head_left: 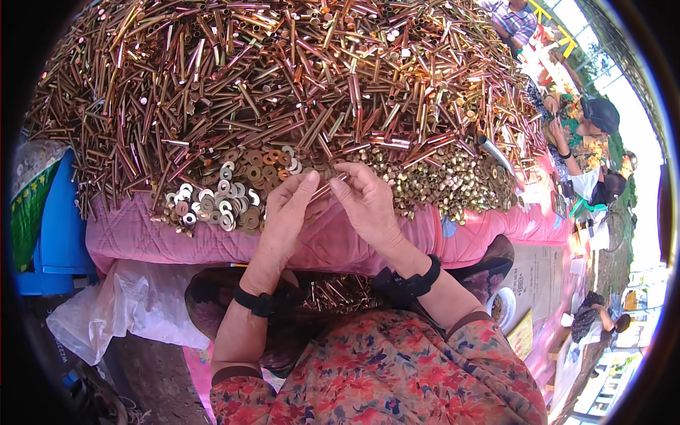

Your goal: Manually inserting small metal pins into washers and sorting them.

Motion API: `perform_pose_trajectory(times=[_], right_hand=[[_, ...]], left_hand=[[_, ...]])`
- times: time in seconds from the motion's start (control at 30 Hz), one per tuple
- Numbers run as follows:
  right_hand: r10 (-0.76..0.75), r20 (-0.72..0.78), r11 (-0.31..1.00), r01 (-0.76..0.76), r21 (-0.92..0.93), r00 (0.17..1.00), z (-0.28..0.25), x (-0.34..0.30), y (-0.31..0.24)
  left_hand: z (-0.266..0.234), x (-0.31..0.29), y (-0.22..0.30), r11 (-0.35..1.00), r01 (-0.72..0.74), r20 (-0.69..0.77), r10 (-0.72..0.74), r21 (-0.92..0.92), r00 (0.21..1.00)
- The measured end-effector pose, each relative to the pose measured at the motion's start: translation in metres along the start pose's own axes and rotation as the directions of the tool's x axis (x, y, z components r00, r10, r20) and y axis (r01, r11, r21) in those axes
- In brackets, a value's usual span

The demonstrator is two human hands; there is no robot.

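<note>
My left hand (289, 205) and my right hand (366, 204) are close together above the near edge of a table covered in pink quilted cloth (177, 241). Between them is a thin copper-coloured metal tube (323, 190), slanted up to the right, with the fingers of both hands closed on it. Some fingertips are hidden behind it. Flat metal washers (228, 202), silver and brassy, are heaped beside my left hand. Small brassy nuts (443, 180) spread out to the right of my right hand. Behind both hands rises a large pile of similar tubes (283, 92).
A blue bin (60, 227) stands at the left, near a clear plastic bag (134, 304). More tubes (340, 292) lie below the table edge between my knees. A white bowl (504, 312) and cardboard (538, 276) are at the right. Several people work along the right side.
</note>
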State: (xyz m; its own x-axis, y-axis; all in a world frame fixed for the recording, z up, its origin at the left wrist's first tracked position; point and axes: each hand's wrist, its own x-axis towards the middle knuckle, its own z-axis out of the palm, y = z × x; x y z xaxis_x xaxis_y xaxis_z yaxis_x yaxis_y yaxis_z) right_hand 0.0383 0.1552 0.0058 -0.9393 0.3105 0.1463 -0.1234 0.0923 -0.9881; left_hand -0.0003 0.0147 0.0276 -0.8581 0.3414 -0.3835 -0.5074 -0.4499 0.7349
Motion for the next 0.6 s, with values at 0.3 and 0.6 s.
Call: perform_pose_trajectory(times=[0.3, 0.6], right_hand=[[-0.159, -0.061, 0.774, 0.086, -0.627, 0.985, -0.044, 0.011, 0.004], [-0.262, 0.308, 0.132, 0.35, -0.928, 0.915, -0.032, 0.016, 0.021]], left_hand=[[-0.031, 0.014, -0.005, 0.997, -0.058, 0.055, 0.055, 0.06, 0.997], [-0.033, 0.015, -0.009, 0.991, -0.122, 0.003, 0.122, 0.062, 0.993]])
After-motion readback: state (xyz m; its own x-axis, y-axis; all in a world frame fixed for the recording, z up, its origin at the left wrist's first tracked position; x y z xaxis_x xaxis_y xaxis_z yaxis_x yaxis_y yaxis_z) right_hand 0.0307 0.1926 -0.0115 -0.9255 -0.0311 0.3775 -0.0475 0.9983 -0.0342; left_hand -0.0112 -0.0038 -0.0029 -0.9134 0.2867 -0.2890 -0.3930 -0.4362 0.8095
